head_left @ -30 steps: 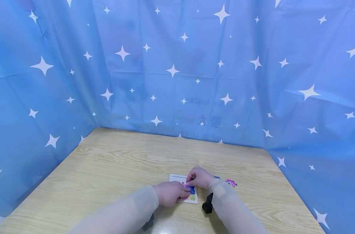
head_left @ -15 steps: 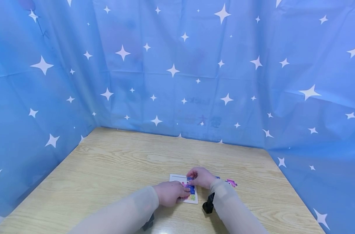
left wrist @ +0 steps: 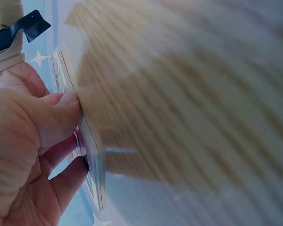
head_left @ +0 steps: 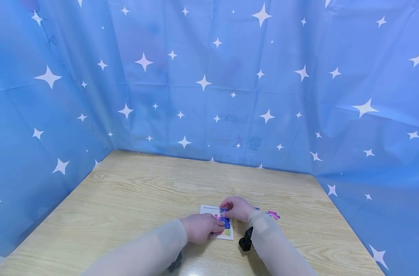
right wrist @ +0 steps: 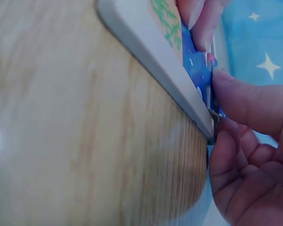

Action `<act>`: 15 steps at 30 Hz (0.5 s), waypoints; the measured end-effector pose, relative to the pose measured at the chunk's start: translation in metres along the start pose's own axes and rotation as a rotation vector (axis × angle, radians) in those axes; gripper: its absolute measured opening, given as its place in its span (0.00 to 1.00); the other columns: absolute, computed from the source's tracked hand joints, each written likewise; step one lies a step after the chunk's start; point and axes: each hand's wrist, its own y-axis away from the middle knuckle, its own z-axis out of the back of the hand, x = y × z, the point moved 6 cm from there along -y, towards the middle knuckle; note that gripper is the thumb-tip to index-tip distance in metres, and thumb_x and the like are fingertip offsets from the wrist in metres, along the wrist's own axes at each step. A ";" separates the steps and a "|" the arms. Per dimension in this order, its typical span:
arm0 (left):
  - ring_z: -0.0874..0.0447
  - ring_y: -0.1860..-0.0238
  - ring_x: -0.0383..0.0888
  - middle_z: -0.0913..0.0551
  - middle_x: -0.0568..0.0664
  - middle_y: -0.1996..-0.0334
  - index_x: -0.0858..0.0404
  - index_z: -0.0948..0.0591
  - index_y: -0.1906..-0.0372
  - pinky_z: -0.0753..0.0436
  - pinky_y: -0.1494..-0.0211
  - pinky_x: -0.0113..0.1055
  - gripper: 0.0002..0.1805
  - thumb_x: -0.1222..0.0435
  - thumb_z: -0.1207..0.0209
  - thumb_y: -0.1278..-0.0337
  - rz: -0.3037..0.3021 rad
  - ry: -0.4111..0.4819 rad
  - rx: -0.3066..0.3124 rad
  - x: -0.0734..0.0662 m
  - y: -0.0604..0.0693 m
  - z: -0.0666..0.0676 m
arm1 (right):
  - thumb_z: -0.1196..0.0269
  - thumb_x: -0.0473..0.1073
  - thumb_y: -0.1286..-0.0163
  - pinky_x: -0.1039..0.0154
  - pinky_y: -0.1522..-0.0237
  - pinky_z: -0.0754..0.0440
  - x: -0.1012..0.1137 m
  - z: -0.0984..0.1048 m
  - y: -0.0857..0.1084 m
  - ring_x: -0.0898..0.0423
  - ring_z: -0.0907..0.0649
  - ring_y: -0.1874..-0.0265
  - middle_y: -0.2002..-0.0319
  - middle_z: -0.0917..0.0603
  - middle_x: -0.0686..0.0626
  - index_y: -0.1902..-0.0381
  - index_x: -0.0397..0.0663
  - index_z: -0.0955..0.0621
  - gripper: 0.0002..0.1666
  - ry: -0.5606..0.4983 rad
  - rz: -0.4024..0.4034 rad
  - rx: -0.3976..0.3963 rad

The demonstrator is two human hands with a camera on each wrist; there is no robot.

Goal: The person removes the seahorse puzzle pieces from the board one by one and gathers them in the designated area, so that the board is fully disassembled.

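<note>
A white-framed picture puzzle board lies flat on the table, with blue, pink and green pieces in its right part. My left hand holds it from the left side; in the left wrist view the thumb is at the edge of the board and fingertips touch its top. At its upper right corner, my right hand pinches a dark blue piece. The right wrist view has the right thumb and fingers at the corner of the frame. Both hands partly cover the picture.
Right of the board, on the wooden table, lies a pink piece, with a blue one partly hidden by the right wrist. A blue curtain with white stars stands behind and at both sides.
From the earliest frame to now, the blue piece at my right fingertips has come into sight at the board's upper right, and those fingers have shifted slightly. My left hand has stayed in place.
</note>
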 end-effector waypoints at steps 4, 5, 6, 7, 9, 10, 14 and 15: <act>0.29 0.38 0.36 0.27 0.35 0.37 0.48 0.25 0.35 0.29 0.37 0.31 0.25 0.65 0.40 0.38 0.007 0.001 0.003 0.000 0.000 0.000 | 0.33 0.34 0.39 0.56 0.56 0.25 -0.003 0.003 0.002 0.56 0.24 0.65 0.66 0.20 0.53 0.61 0.48 0.16 0.08 0.008 -0.024 -0.024; 0.29 0.38 0.36 0.28 0.35 0.37 0.48 0.26 0.35 0.29 0.37 0.31 0.25 0.65 0.41 0.37 0.009 0.003 0.005 0.000 0.000 0.000 | 0.33 0.34 0.39 0.56 0.57 0.25 -0.003 0.003 0.002 0.56 0.24 0.65 0.66 0.21 0.53 0.61 0.48 0.16 0.08 0.004 -0.023 -0.026; 0.29 0.38 0.36 0.28 0.35 0.37 0.48 0.26 0.35 0.29 0.37 0.31 0.25 0.65 0.41 0.37 0.012 0.004 0.007 0.000 0.000 0.000 | 0.33 0.34 0.39 0.57 0.57 0.25 -0.004 0.003 0.002 0.56 0.24 0.65 0.67 0.21 0.53 0.62 0.48 0.16 0.07 0.001 -0.019 -0.029; 0.29 0.38 0.36 0.28 0.35 0.37 0.48 0.26 0.35 0.29 0.37 0.31 0.25 0.65 0.41 0.37 0.013 0.006 0.008 0.000 0.000 0.000 | 0.33 0.34 0.38 0.57 0.58 0.26 -0.004 0.003 0.003 0.56 0.24 0.65 0.67 0.21 0.53 0.62 0.48 0.16 0.07 -0.002 -0.011 -0.029; 0.30 0.38 0.36 0.28 0.35 0.37 0.48 0.26 0.35 0.29 0.37 0.31 0.25 0.64 0.41 0.37 0.015 0.008 0.008 0.000 0.000 -0.001 | 0.34 0.34 0.38 0.58 0.59 0.26 -0.005 0.004 0.004 0.56 0.25 0.66 0.67 0.21 0.53 0.62 0.49 0.17 0.07 -0.007 -0.005 -0.031; 0.30 0.38 0.36 0.28 0.35 0.37 0.48 0.26 0.35 0.29 0.37 0.31 0.25 0.64 0.41 0.37 0.016 0.010 0.008 0.001 0.000 -0.001 | 0.34 0.34 0.38 0.59 0.59 0.26 -0.005 0.004 0.004 0.56 0.25 0.66 0.67 0.21 0.53 0.62 0.49 0.17 0.07 -0.008 -0.005 -0.035; 0.30 0.38 0.36 0.27 0.35 0.37 0.48 0.26 0.35 0.30 0.36 0.31 0.25 0.64 0.41 0.36 0.014 0.010 0.002 0.001 -0.001 -0.002 | 0.34 0.35 0.38 0.59 0.60 0.27 -0.007 0.006 0.005 0.56 0.25 0.67 0.68 0.22 0.54 0.63 0.49 0.17 0.06 -0.008 -0.032 -0.052; 0.30 0.38 0.36 0.27 0.35 0.37 0.48 0.25 0.35 0.30 0.36 0.31 0.24 0.64 0.41 0.36 0.013 0.010 0.001 0.001 -0.001 -0.002 | 0.34 0.35 0.38 0.60 0.61 0.27 -0.007 0.006 0.005 0.56 0.25 0.67 0.68 0.22 0.53 0.63 0.49 0.17 0.06 -0.008 -0.033 -0.055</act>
